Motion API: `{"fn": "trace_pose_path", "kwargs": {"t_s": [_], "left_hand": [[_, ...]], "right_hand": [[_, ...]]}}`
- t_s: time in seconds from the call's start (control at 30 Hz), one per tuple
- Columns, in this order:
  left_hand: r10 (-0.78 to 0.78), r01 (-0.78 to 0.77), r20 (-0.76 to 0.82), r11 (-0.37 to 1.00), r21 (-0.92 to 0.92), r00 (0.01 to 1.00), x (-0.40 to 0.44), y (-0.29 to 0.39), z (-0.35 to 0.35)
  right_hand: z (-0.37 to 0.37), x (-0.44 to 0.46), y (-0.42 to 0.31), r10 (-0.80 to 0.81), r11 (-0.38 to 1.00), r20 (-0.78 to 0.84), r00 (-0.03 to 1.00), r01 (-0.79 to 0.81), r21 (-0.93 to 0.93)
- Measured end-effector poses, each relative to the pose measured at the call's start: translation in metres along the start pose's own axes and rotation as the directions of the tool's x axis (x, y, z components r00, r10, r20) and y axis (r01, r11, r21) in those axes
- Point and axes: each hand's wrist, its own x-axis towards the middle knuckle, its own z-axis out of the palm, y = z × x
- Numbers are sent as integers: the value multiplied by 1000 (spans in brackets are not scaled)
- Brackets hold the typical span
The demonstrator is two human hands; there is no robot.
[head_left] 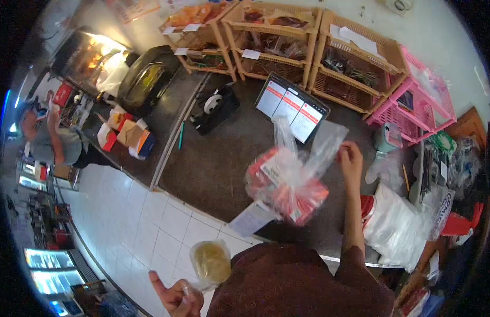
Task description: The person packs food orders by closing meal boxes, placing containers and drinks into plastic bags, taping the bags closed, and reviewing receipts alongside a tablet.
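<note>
Gripping a rounded pouch (211, 262) with left fingers (157, 284), right fingers (351, 149) curled near a crinkly bag (293, 186), hold unclear.

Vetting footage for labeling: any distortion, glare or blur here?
Head view: strong fisheye, with black corners; the lit area at upper left is glaringly bright; the tablet screen glows, its small text unreadable; the clear bag with red packs looks soft, perhaps motion blur; the glowing cabinets at left look unsharp.
</note>
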Motion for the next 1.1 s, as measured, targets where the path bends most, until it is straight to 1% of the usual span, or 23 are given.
{"fn": "trace_pose_path", "kwargs": {"t_s": [0.03, 0.07, 0.1, 0.17, 0.2, 0.23, 0.3, 0.33, 0.43, 0.47, 0.53, 0.57, 0.6, 0.7, 0.73, 0.83, 0.9, 0.93, 1.0, 1.1], "left_hand": [[-5, 7, -81, 1000, 24, 997, 15, 3, 4], [-166, 145, -48, 943, -298, 985, 28, 8, 9], [-169, 127, -72, 909, -398, 983, 47, 10, 20], [-197, 94, -118, 812, -576, 973, 83, 8, 40], [-46, 54, 28, 896, -441, 999, 96, -2, 38], [-39, 47, 35, 955, -293, 999, 111, -11, 37], [-9, 8, 57, 1000, 11, 998, 139, -22, 34], [-57, 62, 75, 995, -76, 996, 150, -26, 49], [-155, 167, 168, 984, -59, 973, 180, -46, 57], [-163, 323, 359, 833, -449, 919, 188, -53, 49], [-266, 389, 350, 852, -351, 898, 202, -49, 60], [-312, 414, 331, 857, -306, 891, 206, -48, 64], [-265, 402, 407, 864, -303, 874, 214, -53, 58], [-224, 415, 472, 840, -349, 852, 229, -63, 47], [-235, 423, 467, 835, -352, 852, 233, -65, 43], [-262, 448, 454, 813, -372, 851, 241, -69, 29], [-273, 469, 457, 788, -398, 847, 246, -70, 21], [-262, 480, 489, 783, -396, 832, 248, -70, 21], [-239, 502, 553, 771, -392, 798, 251, -70, 26], [-253, 523, 561, 756, -394, 788, 252, -73, 21]], "right_hand": [[10, 10, 11, -16, 992, 43, 999, 21, -123], [19, 19, 23, -186, 919, 183, 965, 237, -316], [29, 29, 46, -56, 916, 319, 946, 175, -360], [44, 42, 52, 168, 885, 458, 873, 72, -461], [57, 45, 25, 251, 862, 481, 840, 32, -506], [70, 48, 10, 327, 838, 503, 800, 1, -546], [84, 53, 13, 276, 755, 515, 811, 149, -638], [89, 55, 14, 251, 701, 526, 813, 221, -677], [98, 63, 22, 448, 588, 495, 744, 172, -791], [99, 61, 24, 436, 578, 485, 758, 177, -796], [99, 60, 25, 403, 556, 471, 785, 199, -807], [98, 59, 28, 416, 525, 430, 801, 175, -833], [98, 60, 31, 425, 496, 394, 815, 154, -855], [97, 67, 30, 413, 435, 264, 871, 66, -898], [95, 71, 29, 403, 419, 219, 889, 33, -907], [91, 82, 36, 336, 412, 75, 939, -75, -908], [93, 84, 37, 291, 449, 39, 956, -100, -888], [95, 85, 35, 268, 468, 20, 963, -112, -877], [101, 84, 26, 282, 518, 124, 951, -42, -854], [105, 76, 34, 254, 572, 267, 930, 78, -816]]}}
